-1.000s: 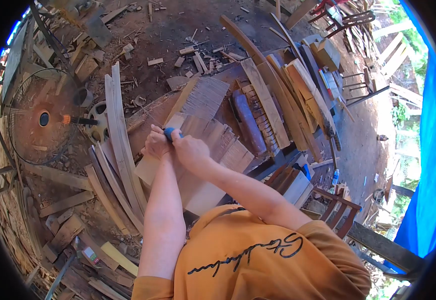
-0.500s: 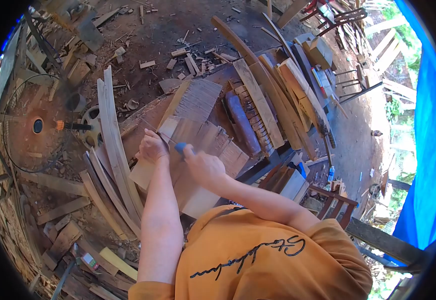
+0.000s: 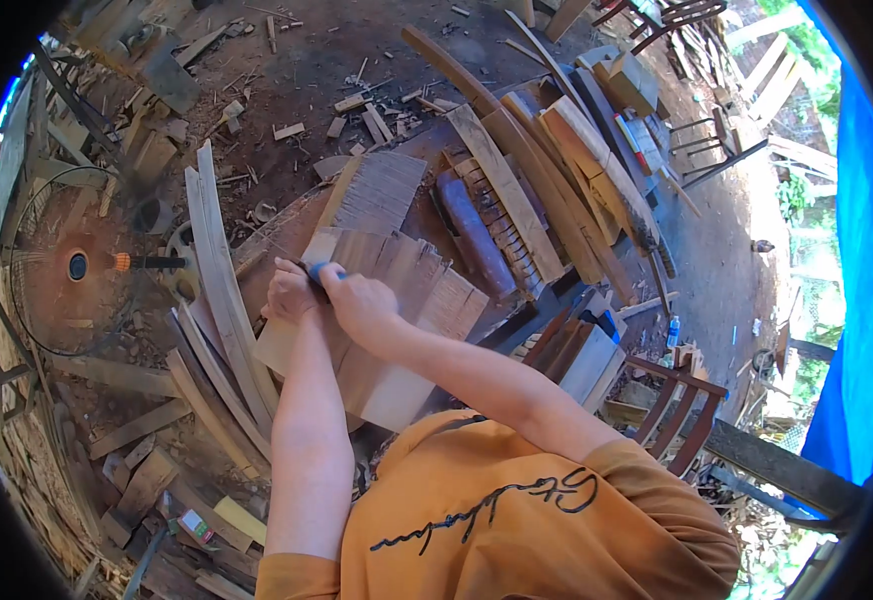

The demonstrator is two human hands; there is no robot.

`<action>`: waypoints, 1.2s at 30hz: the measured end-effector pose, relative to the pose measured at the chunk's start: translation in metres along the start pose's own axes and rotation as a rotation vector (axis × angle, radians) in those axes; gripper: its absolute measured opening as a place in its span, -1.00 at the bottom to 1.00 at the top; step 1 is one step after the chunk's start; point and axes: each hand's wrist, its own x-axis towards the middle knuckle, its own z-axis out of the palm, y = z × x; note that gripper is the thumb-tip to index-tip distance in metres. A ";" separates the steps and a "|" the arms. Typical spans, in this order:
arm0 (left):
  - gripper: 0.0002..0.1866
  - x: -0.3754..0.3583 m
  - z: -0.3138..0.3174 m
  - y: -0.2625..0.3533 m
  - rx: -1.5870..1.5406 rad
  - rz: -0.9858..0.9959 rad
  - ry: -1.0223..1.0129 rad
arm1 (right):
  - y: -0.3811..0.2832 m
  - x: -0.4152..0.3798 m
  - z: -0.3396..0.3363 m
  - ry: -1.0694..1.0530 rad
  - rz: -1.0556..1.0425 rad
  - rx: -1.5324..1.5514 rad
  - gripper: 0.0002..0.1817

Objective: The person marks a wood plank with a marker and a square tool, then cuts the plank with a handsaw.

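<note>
My right hand [image 3: 357, 305] is closed round the blue handle [image 3: 330, 278] of a tool with a thin metal shaft. My left hand [image 3: 294, 292] touches or nearly touches it, at the left edge of a stack of flat wooden boards [image 3: 397, 280]. Its fingers are bent, and what lies between them is too small to make out. The tool's tip is hidden near my left fingers. Beyond the boards is a block with a ridged surface [image 3: 382, 190].
A round fan [image 3: 77, 262] stands at the left, beside long curved planks [image 3: 219, 280]. A purple roll [image 3: 477, 235] and stacked timber [image 3: 532, 190] lie to the right. Wooden chair slats [image 3: 672, 405] are at the lower right, and wood scraps litter the ground.
My right hand has moved left with the blue-handled tool, up against my left hand. Less of the tool's shaft shows. The whole view has shifted slightly.
</note>
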 end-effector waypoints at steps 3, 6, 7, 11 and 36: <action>-0.35 0.003 -0.001 -0.001 0.002 -0.022 -0.014 | -0.004 0.005 0.002 0.002 -0.031 -0.052 -0.70; -0.34 0.003 0.010 -0.002 -0.033 0.020 0.084 | 0.007 -0.025 -0.012 0.009 -0.023 -0.025 -0.76; -0.34 0.001 0.011 -0.005 -0.058 0.060 0.139 | 0.005 -0.030 -0.017 -0.034 0.022 -0.050 -0.77; -0.34 0.000 0.002 -0.002 -0.014 -0.025 0.028 | -0.012 0.019 0.005 0.030 -0.046 -0.060 -0.77; -0.42 -0.004 -0.007 0.005 -0.023 0.017 0.102 | -0.008 0.026 0.004 -0.062 -0.027 -0.088 -0.77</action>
